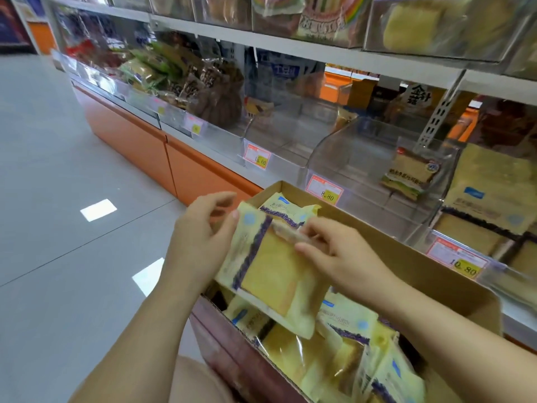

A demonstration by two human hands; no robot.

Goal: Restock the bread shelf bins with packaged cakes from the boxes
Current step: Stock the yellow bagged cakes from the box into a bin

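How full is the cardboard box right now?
Fairly full. Yellow cake packs crowd the open cardboard box, while the left hand and right hand hold one pack above them.

A cardboard box [436,271] fills the lower centre and right of the frame, with packaged cakes [334,353] lying in it. Above them, at the centre, a single pack [279,269] is held by the left hand [200,231] at its left edge and the right hand [340,251] at its top edge. Behind the box, the shelf bins [348,152] run across the upper frame. The floor [58,228] lies to the left.
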